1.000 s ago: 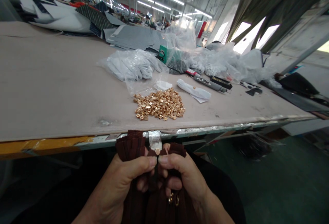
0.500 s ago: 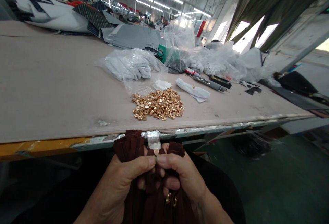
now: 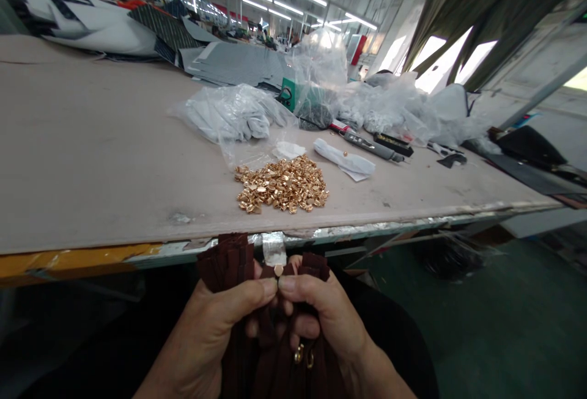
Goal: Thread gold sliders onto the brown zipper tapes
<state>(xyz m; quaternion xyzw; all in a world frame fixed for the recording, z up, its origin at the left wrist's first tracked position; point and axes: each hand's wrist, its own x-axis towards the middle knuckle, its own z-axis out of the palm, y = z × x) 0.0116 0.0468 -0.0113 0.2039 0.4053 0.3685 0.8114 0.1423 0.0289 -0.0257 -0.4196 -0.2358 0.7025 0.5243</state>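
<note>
My left hand (image 3: 220, 319) is closed around a bundle of dark brown zipper tapes (image 3: 228, 258), whose cut ends stick up above the fist. My right hand (image 3: 328, 307) grips more brown zipper tape (image 3: 315, 264). Both thumbs meet at the centre, pinching tape just below a small gold zipper slider (image 3: 279, 270). That slider sits at the end of a silver-taped holder (image 3: 274, 249) on the table edge. Below the right fingers, gold sliders (image 3: 299, 353) hang on the tapes. The fingertips behind the tape are partly hidden.
A pile of gold zipper sliders (image 3: 284, 185) lies near the table's front edge. Behind it are a clear plastic bag (image 3: 238, 115), a rolled white paper (image 3: 343, 159) and a grey pen-shaped tool (image 3: 373, 146). Grey sheets (image 3: 243, 63) are stacked farther back.
The left-hand bundle of tape ends has shifted slightly left and leans outward. Both thumbs stay pressed together at the slider; nothing on the table has moved.
</note>
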